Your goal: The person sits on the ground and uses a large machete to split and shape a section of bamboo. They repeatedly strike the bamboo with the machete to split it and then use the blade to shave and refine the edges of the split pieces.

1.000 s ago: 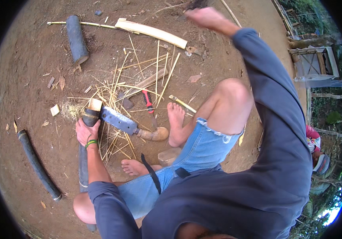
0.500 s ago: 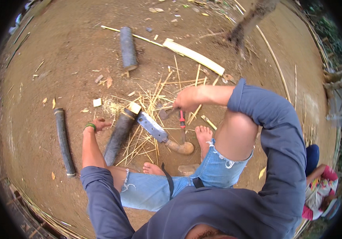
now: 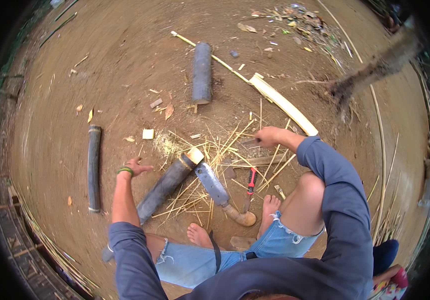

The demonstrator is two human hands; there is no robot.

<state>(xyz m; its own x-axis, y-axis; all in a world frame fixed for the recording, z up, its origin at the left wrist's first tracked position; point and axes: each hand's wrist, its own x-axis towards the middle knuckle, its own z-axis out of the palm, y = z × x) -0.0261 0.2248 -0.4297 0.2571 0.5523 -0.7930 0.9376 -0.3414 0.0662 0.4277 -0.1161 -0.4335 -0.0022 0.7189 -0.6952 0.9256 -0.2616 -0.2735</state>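
My left hand (image 3: 136,166), with a green band at the wrist, is spread in the air left of a dark, thick bamboo tube (image 3: 167,185). A pale squared plug (image 3: 195,155) sits in the tube's far end. My right hand (image 3: 269,136) is closed on a small, dark, flat blade-like piece (image 3: 250,143), partly hidden by the fingers, above thin bamboo sticks (image 3: 232,145). Between my feet and the sticks lie a machete (image 3: 212,184) with a curved wooden handle and a tool with a red and black handle (image 3: 252,181).
Another thick dark tube (image 3: 202,72) lies farther off, and a thinner one (image 3: 94,168) at left. A split pale bamboo length (image 3: 285,106) lies beyond my right hand. A tree trunk (image 3: 375,62) stands far right. Part of another person (image 3: 390,280) shows at lower right.
The view has shifted, so the ground things sit lower and farther right. My right hand has drawn away from the tube end. My left hand is farther from the tube, its fingers more spread.
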